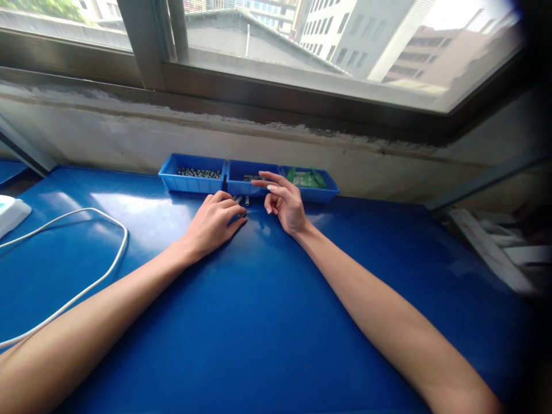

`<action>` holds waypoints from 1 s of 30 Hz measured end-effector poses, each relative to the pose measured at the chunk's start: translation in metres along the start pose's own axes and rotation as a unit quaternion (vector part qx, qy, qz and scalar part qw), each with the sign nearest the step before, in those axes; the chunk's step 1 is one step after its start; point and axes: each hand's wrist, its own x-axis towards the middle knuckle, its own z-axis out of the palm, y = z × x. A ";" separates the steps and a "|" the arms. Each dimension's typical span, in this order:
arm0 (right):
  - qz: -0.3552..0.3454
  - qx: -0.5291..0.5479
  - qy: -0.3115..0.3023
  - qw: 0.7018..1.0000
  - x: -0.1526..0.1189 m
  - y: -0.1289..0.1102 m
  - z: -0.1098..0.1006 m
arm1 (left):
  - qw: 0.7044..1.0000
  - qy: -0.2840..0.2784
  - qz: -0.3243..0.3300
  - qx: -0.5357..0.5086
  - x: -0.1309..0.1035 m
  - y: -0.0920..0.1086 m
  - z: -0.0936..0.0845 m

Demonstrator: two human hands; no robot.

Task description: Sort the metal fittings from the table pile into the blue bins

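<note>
My left hand (215, 223) rests palm down on the blue table (259, 322), its fingers curled near a small metal part (242, 215); whether they grip it is hidden. Just behind its fingertips lie more small metal cylinders (247, 200). My right hand (287, 202) is raised in front of the middle blue bin (241, 187), fingers apart, with nothing visible in it. A few metal pieces (249, 177) lie inside that bin. The left blue bin (190, 184) contains many small metal parts (200, 173). Green and clear plastic packaging (314, 179) sits in the right blue bin (324, 194).
A white cable (125, 234) curves over the table's left side, near a white device (12, 214) at the left edge. Behind the bins stand a wall (129, 138) and a framed window. Blurred pale objects (491, 247) lie beyond the table at right.
</note>
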 end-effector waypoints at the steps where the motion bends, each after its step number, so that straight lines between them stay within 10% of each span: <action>1: 0.000 0.001 -0.001 1.000 0.000 0.000 0.000 | 1.000 -0.003 -0.001 0.003 0.000 0.000 0.000; 11: 0.001 0.015 -0.007 1.000 0.001 0.001 0.000 | 0.990 0.040 -0.059 -0.125 0.001 0.000 -0.001; 30: 0.009 -0.003 -0.045 0.999 0.001 0.002 -0.002 | 0.873 0.119 -0.273 -0.385 0.008 -0.006 -0.006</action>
